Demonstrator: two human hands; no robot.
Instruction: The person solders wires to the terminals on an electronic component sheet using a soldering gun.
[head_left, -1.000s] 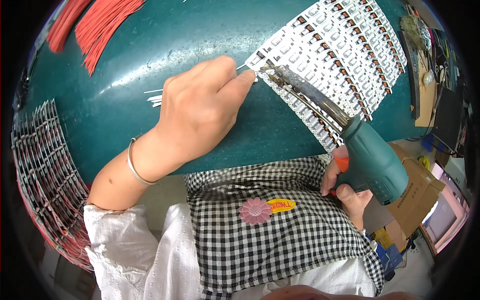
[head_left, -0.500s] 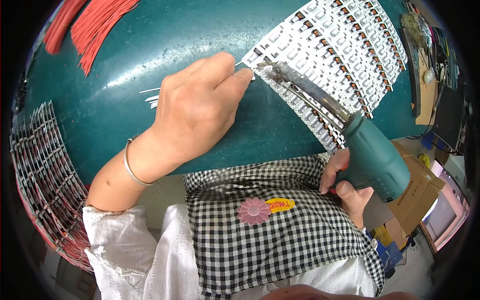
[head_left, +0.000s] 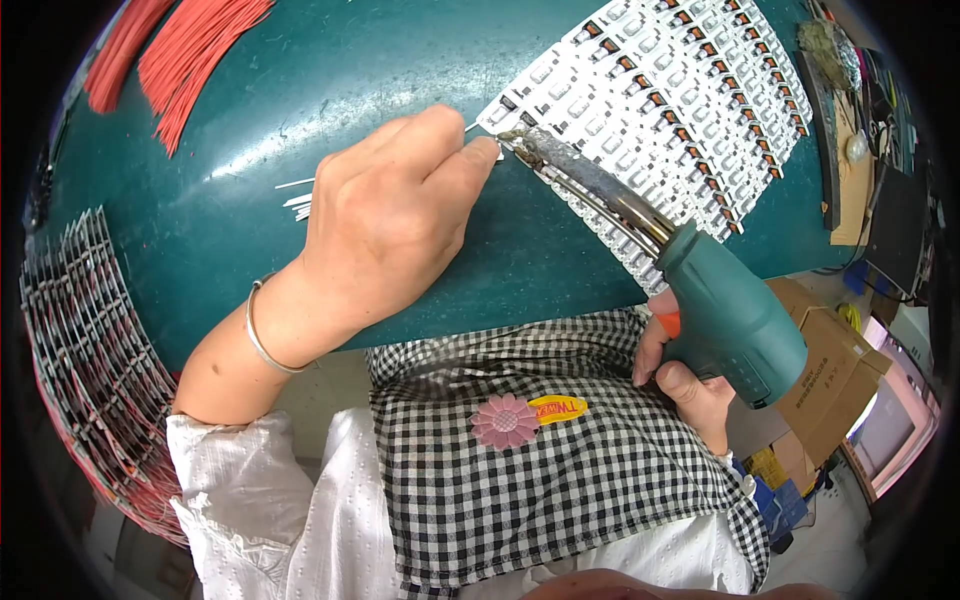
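At the centre of the frame the left hand (head_left: 390,215) rests on the dark green table (head_left: 300,90), its thumb and forefinger pinched together on a thin white wire (head_left: 478,127) held against the lower-left corner of a white panel of small circuit boards (head_left: 660,90) that fills the upper right. The right hand (head_left: 690,385), at lower right, is clamped around the grip of a green soldering gun (head_left: 725,320), whose long metal tip (head_left: 525,142) touches that same corner just beside the fingertips. More cut white wires (head_left: 298,200) lie on the table left of the hand. Bundles of red wires (head_left: 190,50) sit at upper left, and stacked circuit strips (head_left: 85,350) along the left edge. A brown cardboard box (head_left: 835,365) stands at far right. A pink flower patch (head_left: 505,421) with a yellow oval label (head_left: 558,408) beside it marks the checked apron (head_left: 560,480) at lower centre.
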